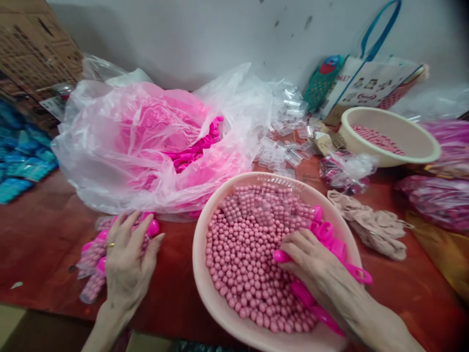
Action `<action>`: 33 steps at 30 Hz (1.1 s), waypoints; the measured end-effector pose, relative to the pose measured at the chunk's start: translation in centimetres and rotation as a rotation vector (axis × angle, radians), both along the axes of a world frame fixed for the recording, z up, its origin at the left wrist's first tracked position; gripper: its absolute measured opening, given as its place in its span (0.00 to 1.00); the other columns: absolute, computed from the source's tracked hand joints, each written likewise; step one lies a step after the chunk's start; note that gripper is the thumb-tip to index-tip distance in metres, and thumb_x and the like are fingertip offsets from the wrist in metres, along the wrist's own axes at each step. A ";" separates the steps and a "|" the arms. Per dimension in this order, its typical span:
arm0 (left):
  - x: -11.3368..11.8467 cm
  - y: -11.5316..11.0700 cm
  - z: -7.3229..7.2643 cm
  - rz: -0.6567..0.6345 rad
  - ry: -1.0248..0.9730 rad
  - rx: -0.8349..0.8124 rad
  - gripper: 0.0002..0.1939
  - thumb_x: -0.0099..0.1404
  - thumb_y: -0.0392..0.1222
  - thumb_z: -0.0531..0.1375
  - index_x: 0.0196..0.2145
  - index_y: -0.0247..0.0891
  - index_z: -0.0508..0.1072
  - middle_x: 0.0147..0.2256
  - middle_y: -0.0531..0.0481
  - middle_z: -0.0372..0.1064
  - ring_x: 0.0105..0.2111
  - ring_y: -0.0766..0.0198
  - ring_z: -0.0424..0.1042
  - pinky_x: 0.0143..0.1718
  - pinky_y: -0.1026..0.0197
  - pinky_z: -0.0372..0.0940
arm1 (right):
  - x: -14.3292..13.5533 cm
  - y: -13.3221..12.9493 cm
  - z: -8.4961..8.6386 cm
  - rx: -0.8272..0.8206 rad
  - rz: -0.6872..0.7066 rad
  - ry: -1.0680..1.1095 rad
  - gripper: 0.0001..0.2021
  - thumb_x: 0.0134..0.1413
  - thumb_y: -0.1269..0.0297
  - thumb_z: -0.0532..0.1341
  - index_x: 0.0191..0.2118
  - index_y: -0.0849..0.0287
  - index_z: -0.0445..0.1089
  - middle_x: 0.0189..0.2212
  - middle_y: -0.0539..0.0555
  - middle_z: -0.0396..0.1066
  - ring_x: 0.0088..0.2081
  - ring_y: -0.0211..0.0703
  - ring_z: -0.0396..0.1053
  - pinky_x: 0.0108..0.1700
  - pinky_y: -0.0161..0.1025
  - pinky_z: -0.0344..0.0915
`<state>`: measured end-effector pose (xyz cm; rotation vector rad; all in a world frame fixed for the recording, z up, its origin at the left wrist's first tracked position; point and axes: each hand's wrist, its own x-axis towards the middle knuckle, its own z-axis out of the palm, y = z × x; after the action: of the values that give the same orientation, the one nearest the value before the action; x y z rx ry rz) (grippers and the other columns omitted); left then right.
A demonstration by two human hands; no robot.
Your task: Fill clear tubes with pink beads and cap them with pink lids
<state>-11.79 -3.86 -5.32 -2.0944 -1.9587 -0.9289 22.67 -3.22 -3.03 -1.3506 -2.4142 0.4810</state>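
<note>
My left hand (126, 256) lies over a group of clear tubes (92, 287) filled with pink beads and closed with bright pink caps. Its fingers are stretched out and spread, resting on the tubes; one finger wears a ring. My right hand (311, 261) is over the right side of a pale pink basin (201, 274), its fingers closed on a bright pink plastic cap (281, 256). Loose pink beads (245, 264) fill the basin. Several more pink caps (326, 234) with ring-shaped ends lie along its right side, and clear tubes packed with beads (271, 205) lie at its back.
Behind the basin, a clear plastic bag (110, 146) holds many pink pieces. Empty clear tubes (286, 151) lie scattered beside it. At the right are a cream bowl (421, 149) with pink contents, crumpled beige cloth (370, 225) and purple packets (436, 198). Blue packets (22, 156) lie far left.
</note>
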 end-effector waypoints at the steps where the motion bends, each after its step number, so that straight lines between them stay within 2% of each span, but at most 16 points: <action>1: 1.2 0.5 1.2 -0.058 -0.013 0.043 0.20 0.64 0.35 0.56 0.54 0.39 0.66 0.55 0.39 0.62 0.60 0.45 0.54 0.60 0.41 0.49 | -0.3 0.1 0.6 -0.021 -0.021 0.026 0.12 0.62 0.71 0.48 0.32 0.55 0.65 0.28 0.52 0.67 0.30 0.44 0.65 0.32 0.41 0.64; 3: 4.1 1.8 3.6 -0.211 -0.016 0.119 0.15 0.63 0.34 0.58 0.48 0.40 0.70 0.46 0.43 0.70 0.52 0.49 0.64 0.56 0.45 0.56 | -0.8 0.2 1.9 -0.113 -0.095 0.147 0.09 0.63 0.68 0.50 0.33 0.57 0.64 0.26 0.50 0.66 0.29 0.41 0.64 0.31 0.38 0.61; 6: 9.0 4.4 5.5 -0.512 0.084 0.006 0.10 0.65 0.34 0.54 0.43 0.37 0.70 0.41 0.45 0.71 0.45 0.54 0.68 0.50 0.51 0.62 | -1.3 -0.1 3.3 -0.386 -0.233 0.472 0.09 0.64 0.62 0.51 0.33 0.57 0.62 0.25 0.47 0.64 0.27 0.37 0.63 0.29 0.34 0.59; 8: 11.6 6.1 5.6 -0.653 0.239 -0.177 0.09 0.67 0.34 0.50 0.41 0.32 0.69 0.40 0.41 0.69 0.43 0.54 0.67 0.47 0.51 0.63 | -1.4 -0.3 3.7 -0.609 -0.297 0.733 0.11 0.63 0.57 0.52 0.32 0.57 0.63 0.26 0.48 0.67 0.28 0.36 0.65 0.30 0.32 0.61; 11: 14.1 7.5 5.1 -0.753 0.326 -0.291 0.09 0.65 0.28 0.49 0.33 0.33 0.68 0.35 0.43 0.67 0.36 0.55 0.66 0.39 0.53 0.65 | -1.2 -0.4 3.8 -0.892 -0.412 1.134 0.12 0.60 0.55 0.56 0.33 0.58 0.65 0.26 0.48 0.70 0.25 0.34 0.68 0.30 0.31 0.65; 13: 14.7 7.7 4.8 -0.779 0.322 -0.310 0.10 0.63 0.25 0.49 0.32 0.34 0.67 0.34 0.44 0.66 0.34 0.56 0.65 0.37 0.54 0.64 | -1.0 -0.4 3.8 -1.000 -0.477 1.332 0.11 0.57 0.55 0.60 0.34 0.59 0.66 0.25 0.48 0.71 0.23 0.34 0.70 0.29 0.33 0.67; 16: 14.5 7.2 4.5 -0.807 0.287 -0.336 0.11 0.63 0.25 0.48 0.35 0.35 0.66 0.35 0.44 0.66 0.35 0.56 0.66 0.38 0.53 0.64 | -0.6 -0.4 3.9 -1.088 -0.471 1.459 0.11 0.52 0.58 0.64 0.37 0.59 0.67 0.26 0.49 0.72 0.25 0.38 0.72 0.29 0.34 0.69; 18: 13.9 6.7 4.1 -0.858 0.214 -0.332 0.12 0.65 0.27 0.48 0.44 0.35 0.65 0.41 0.43 0.66 0.41 0.56 0.67 0.43 0.54 0.64 | -0.4 -0.4 3.9 -1.098 -0.445 1.452 0.10 0.51 0.60 0.65 0.37 0.60 0.68 0.28 0.50 0.73 0.26 0.36 0.72 0.31 0.33 0.69; 20: 13.4 6.4 3.5 -0.924 0.025 -0.355 0.18 0.66 0.30 0.49 0.53 0.38 0.60 0.50 0.42 0.64 0.50 0.55 0.63 0.51 0.53 0.60 | -0.3 -0.5 3.7 -1.056 -0.451 1.413 0.10 0.51 0.61 0.65 0.36 0.60 0.69 0.28 0.50 0.73 0.24 0.33 0.69 0.30 0.29 0.67; 23: 13.6 6.9 2.7 -0.929 -0.259 -0.457 0.22 0.65 0.33 0.53 0.56 0.40 0.58 0.55 0.42 0.60 0.55 0.53 0.59 0.55 0.51 0.55 | -0.3 -0.5 3.5 -0.975 -0.498 1.345 0.09 0.50 0.61 0.66 0.35 0.59 0.69 0.23 0.47 0.71 0.21 0.30 0.66 0.26 0.27 0.65; 25: 14.3 7.6 2.6 -0.890 -0.310 -0.521 0.19 0.63 0.35 0.55 0.53 0.39 0.63 0.51 0.43 0.64 0.52 0.53 0.62 0.52 0.51 0.57 | -0.2 -0.4 3.4 -0.927 -0.550 1.329 0.11 0.47 0.61 0.68 0.35 0.58 0.69 0.22 0.45 0.69 0.20 0.30 0.65 0.24 0.27 0.64; 28: 15.7 8.4 3.2 -0.880 -0.351 -0.600 0.08 0.60 0.37 0.59 0.39 0.37 0.71 0.38 0.48 0.70 0.40 0.56 0.68 0.43 0.56 0.61 | 0.1 -0.1 3.4 -0.791 -0.639 1.326 0.12 0.42 0.63 0.71 0.32 0.59 0.69 0.24 0.46 0.68 0.23 0.31 0.65 0.25 0.28 0.65; 30: 16.3 8.5 4.0 -0.885 -0.394 -0.661 0.03 0.58 0.37 0.60 0.31 0.36 0.71 0.30 0.52 0.68 0.33 0.60 0.67 0.35 0.60 0.61 | 0.2 0.1 3.5 -0.643 -0.670 1.318 0.12 0.41 0.64 0.71 0.30 0.60 0.69 0.26 0.47 0.68 0.26 0.32 0.66 0.29 0.29 0.66; 33: 16.7 8.0 5.5 -0.898 -0.484 -0.731 0.01 0.59 0.35 0.59 0.31 0.36 0.69 0.29 0.54 0.67 0.30 0.64 0.65 0.32 0.63 0.59 | 0.1 0.2 3.6 -0.428 -0.707 1.297 0.10 0.46 0.64 0.69 0.32 0.58 0.69 0.29 0.47 0.70 0.29 0.33 0.68 0.34 0.30 0.67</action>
<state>4.86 4.13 0.14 -3.6331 -1.6335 -0.9746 22.73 -3.06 0.53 -1.2745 -0.7659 1.1942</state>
